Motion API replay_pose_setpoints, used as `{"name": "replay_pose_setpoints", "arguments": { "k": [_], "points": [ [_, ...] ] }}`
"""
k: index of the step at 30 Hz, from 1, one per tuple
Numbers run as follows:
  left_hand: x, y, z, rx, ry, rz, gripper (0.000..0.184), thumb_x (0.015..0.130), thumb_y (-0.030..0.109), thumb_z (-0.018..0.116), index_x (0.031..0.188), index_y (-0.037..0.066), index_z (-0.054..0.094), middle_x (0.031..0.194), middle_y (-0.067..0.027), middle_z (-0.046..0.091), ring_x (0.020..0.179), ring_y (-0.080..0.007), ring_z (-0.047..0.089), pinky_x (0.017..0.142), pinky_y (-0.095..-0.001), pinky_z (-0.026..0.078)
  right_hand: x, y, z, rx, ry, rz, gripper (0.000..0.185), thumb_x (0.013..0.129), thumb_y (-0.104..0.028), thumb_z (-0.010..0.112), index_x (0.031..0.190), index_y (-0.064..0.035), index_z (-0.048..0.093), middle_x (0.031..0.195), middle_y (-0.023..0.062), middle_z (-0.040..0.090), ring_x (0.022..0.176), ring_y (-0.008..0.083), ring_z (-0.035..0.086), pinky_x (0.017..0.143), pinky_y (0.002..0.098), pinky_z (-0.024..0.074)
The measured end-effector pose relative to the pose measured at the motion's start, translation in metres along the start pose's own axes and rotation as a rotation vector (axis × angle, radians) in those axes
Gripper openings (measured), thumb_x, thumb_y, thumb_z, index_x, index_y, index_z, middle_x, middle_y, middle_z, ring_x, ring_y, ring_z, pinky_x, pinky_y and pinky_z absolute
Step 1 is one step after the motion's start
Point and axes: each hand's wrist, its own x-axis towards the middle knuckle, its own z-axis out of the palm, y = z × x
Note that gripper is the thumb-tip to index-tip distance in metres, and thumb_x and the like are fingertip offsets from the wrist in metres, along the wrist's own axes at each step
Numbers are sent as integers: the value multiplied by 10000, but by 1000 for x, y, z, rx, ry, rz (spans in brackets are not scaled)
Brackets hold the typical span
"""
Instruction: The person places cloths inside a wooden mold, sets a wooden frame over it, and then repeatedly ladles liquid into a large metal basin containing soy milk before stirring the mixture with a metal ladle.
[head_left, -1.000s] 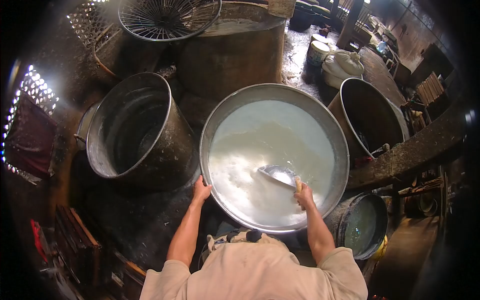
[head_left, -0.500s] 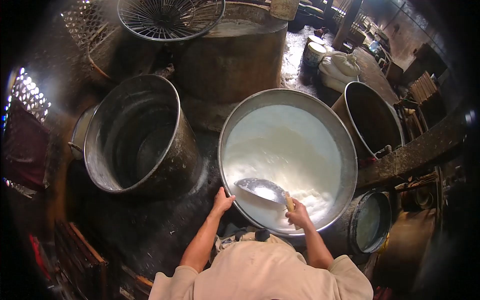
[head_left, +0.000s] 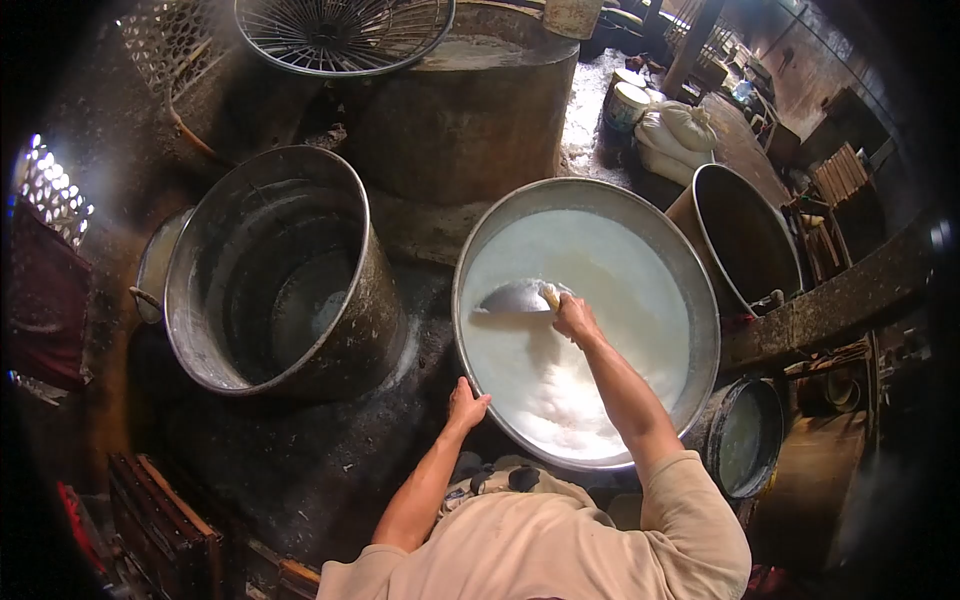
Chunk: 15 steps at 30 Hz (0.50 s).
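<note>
A wide round metal vat [head_left: 463, 345] holds milky white liquid [head_left: 600, 240], with thick white froth or curd [head_left: 570, 405] near its front side. My right hand [head_left: 577, 318] reaches over the vat, closed around the short pale handle of a broad metal scoop [head_left: 512, 296]. The scoop's bowl is partly sunk in the liquid, left of the middle. At the vat's near left rim my left hand [head_left: 467, 405] is closed on the edge, its thumb toward the inside.
A deep metal pot [head_left: 385, 310] stands to the left, with a little liquid at its bottom. Behind are a large cylindrical tank [head_left: 470, 130] and a round wire rack [head_left: 345, 70]. On the right are another vat [head_left: 690, 225], a wooden beam [head_left: 840, 300] and a smaller liquid-filled container [head_left: 740, 440].
My right hand and the scoop have moved away from my body, from the vat's near side toward its middle. My left hand stays on the rim. The view has shifted slightly.
</note>
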Motion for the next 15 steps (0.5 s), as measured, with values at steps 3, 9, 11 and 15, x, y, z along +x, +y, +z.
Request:
{"name": "replay_pose_setpoints", "arguments": {
  "k": [3,9,11,15],
  "points": [
    [0,0,1,-20,23,13,536,715,199,697,1120,-37,438,1132,-259,539,1088,-386,513,920,-420,406,-6,28,23,-16,-56,15,311,640,-69,679,937,-23,601,946,183,636,928,340,606,783,425,499],
    [2,2,3,-5,41,1,537,698,203,707,1102,-36,445,1094,-253,561,1061,-383,532,905,-413,416,-46,116,59,-98,-40,6,214,661,-13,560,873,7,589,779,184,636,639,303,646,541,398,527],
    [4,0,6,14,50,-13,537,695,207,711,1096,-35,448,1091,-253,564,1064,-379,532,902,-410,419,-67,139,64,-96,-48,63,213,666,-18,555,874,10,589,803,188,639,657,305,648,551,399,530],
    [9,-12,16,11,111,-11,508,701,191,707,1087,-25,457,1081,-249,572,1061,-378,534,901,-407,419,-116,180,50,-71,-120,216,235,706,-77,567,928,-1,586,899,203,631,848,351,612,724,423,492]
  ]
}}
